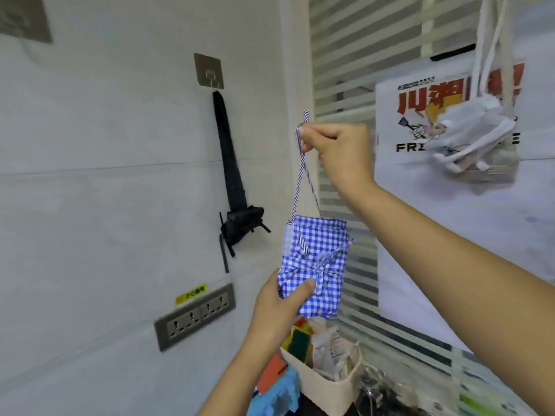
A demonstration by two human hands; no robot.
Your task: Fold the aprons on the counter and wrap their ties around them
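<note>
Lower left: grey socket strip, yellow sticker above it, writing unreadable. Black fabric bundle hangs from metal hook. Centre: left hand grips bottom of folded blue-white gingham apron, ties knotted round it. Right hand pinches striped loop above. Upper right: poster, "FRI" legible; white cloth bundle hanging in front.

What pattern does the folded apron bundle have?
The folded apron bundle is blue-and-white gingham; head view.

Right hand pinches the loop of the tied blue-checked apron; left hand grips it.
</note>
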